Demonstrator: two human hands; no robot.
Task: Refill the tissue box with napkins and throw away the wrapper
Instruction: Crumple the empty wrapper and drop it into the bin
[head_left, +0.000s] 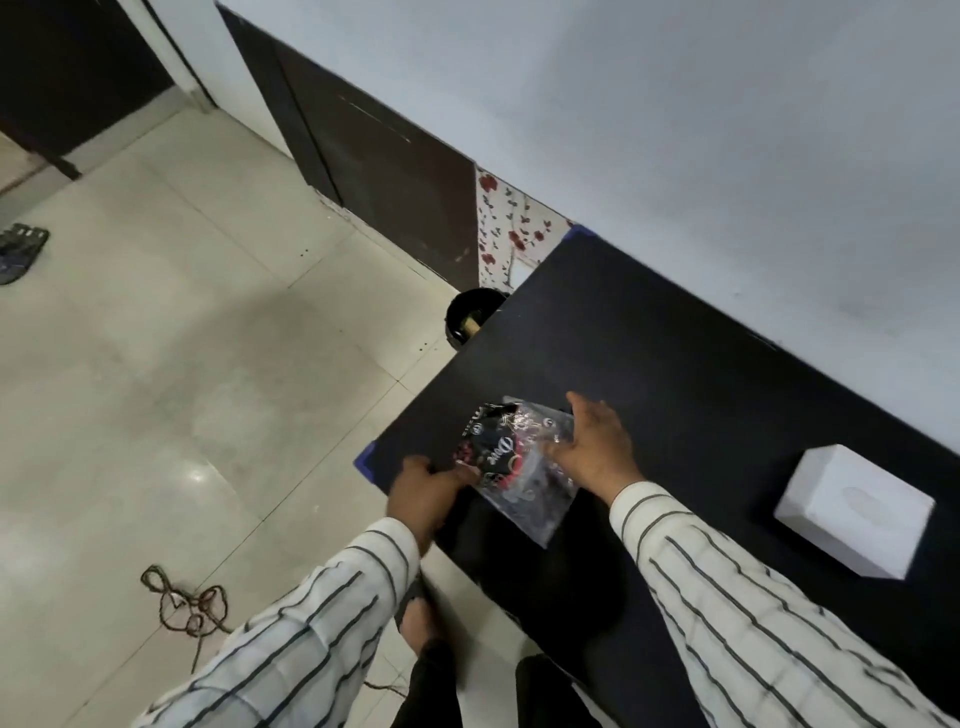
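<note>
A clear plastic wrapper (519, 467) with dark print lies at the near left corner of the black table (675, 374). My left hand (423, 491) pinches its lower left edge with closed fingers. My right hand (595, 447) rests flat on the wrapper's right side, fingers spread. A white tissue box (857, 512) stands on the table to the right, apart from both hands. I cannot tell whether napkins are inside the wrapper.
A black bin (470, 314) stands on the tiled floor just beyond the table's far left edge, partly hidden by it. A brown cord (182, 605) lies tangled on the floor at the left. A white wall runs behind the table.
</note>
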